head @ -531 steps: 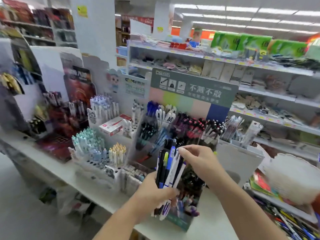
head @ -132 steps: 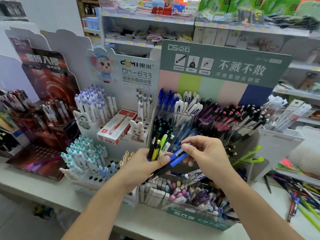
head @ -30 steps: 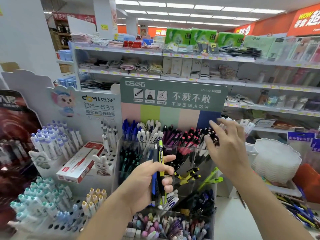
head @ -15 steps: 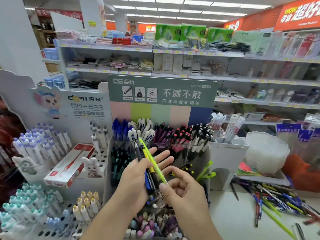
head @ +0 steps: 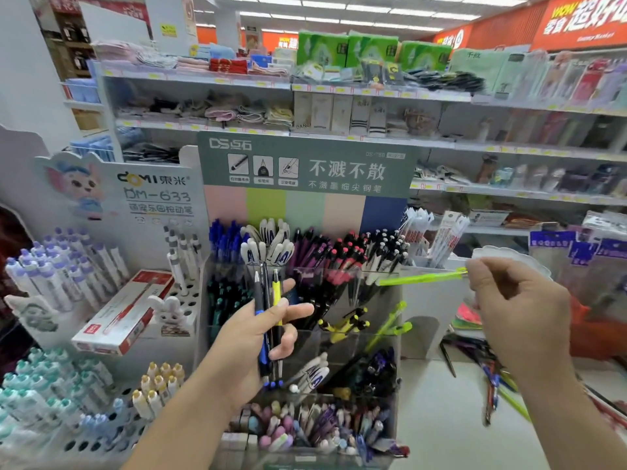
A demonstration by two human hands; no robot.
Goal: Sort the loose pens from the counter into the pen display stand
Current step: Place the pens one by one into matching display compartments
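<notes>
Two hands sorting pens in front of a shop pen stand.

Nearest, at lower centre of the frame, the left hand (head: 252, 337) has its grip around a small bundle of pens (head: 269, 329) standing upright, fingers curled over them, one pen blue, one yellow. At right, the right hand (head: 519, 310) pinches the end of a green pen (head: 422, 278) that lies level, its other end pointing left toward the stand. Loose pens (head: 492, 378) lie scattered on the white bench (head: 441, 418) at lower right, below that hand. Behind the hands, at centre, stands the clear pen stand (head: 339, 334), its compartments packed with blue, white, purple, red-tipped and black pens under a green sign (head: 305, 164). Farthest back, shop shelves (head: 373, 93) cross the upper frame.
</notes>
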